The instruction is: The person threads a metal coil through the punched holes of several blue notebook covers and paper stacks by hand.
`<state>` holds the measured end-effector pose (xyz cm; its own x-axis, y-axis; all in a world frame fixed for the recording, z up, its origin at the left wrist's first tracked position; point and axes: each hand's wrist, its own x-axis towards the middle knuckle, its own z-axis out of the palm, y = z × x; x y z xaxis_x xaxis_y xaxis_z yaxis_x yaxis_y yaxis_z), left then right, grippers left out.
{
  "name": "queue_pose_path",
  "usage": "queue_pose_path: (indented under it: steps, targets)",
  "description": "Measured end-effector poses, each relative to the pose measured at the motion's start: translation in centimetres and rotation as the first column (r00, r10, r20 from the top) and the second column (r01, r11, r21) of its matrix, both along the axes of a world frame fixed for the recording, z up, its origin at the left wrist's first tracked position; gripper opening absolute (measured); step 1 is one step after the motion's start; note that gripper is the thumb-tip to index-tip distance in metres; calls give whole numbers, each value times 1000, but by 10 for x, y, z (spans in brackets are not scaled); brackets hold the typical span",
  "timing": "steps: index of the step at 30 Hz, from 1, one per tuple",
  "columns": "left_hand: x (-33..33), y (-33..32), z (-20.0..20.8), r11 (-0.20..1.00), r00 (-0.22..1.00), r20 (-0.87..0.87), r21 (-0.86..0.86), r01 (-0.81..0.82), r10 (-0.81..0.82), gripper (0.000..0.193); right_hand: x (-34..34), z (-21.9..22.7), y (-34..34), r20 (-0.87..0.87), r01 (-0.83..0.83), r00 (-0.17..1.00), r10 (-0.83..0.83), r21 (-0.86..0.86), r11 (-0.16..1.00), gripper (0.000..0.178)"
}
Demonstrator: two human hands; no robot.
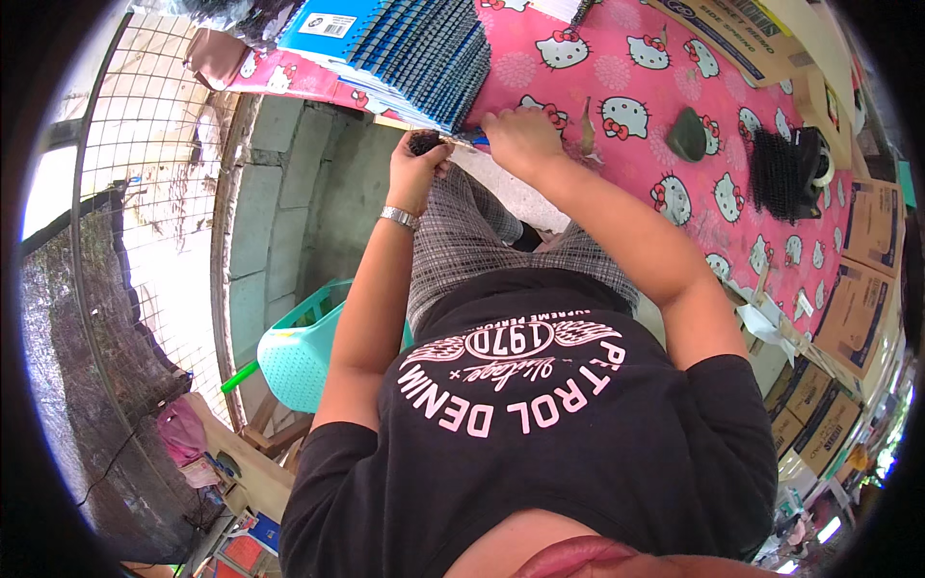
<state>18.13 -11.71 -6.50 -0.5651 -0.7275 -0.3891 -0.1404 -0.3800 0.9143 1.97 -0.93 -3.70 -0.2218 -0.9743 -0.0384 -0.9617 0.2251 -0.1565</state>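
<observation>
My left hand (416, 166) is closed around a small bunch of black spiral binding coils (424, 143) at the table's near edge. Opposite it, my right hand (525, 142) bends its fingers over the end of a thin blue-covered notebook (479, 141), seen nearly edge-on and mostly hidden. Just beyond both hands rises a tall stack of blue spiral-bound notebooks (414, 60), their black coils facing right.
A pink cartoon-print cloth (617, 72) covers the table. On it lie a dark green rounded object (687, 135) and a heap of black coils (774, 176). Cardboard boxes (856, 313) stand at right. A turquoise plastic chair (303, 352) and wire mesh (145, 125) are at left.
</observation>
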Motion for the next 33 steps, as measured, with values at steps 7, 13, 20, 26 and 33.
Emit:
queue_pose_path:
  steps: [7,13,20,26,33]
  targets:
    - [5,-2,-4,996,999,-40,84,-28,31,22,-8,-12,9,-262,-95,965,27,-250,963,16]
    - [-2,6,-3,999,1000,12,32,21,-21,27,-4,-8,-3,-197,-106,977,86,-90,990,15]
    - [4,-2,-18,991,999,-14,125,-38,41,25,-6,-5,6,-249,-74,968,44,-115,991,15]
    - [-3,2,-19,958,977,-187,284,-43,99,23,0,-9,-4,-340,-146,934,113,-73,987,22]
    - [3,0,-30,933,972,-214,359,-14,97,27,-7,-1,-2,-405,-205,904,135,-134,970,19]
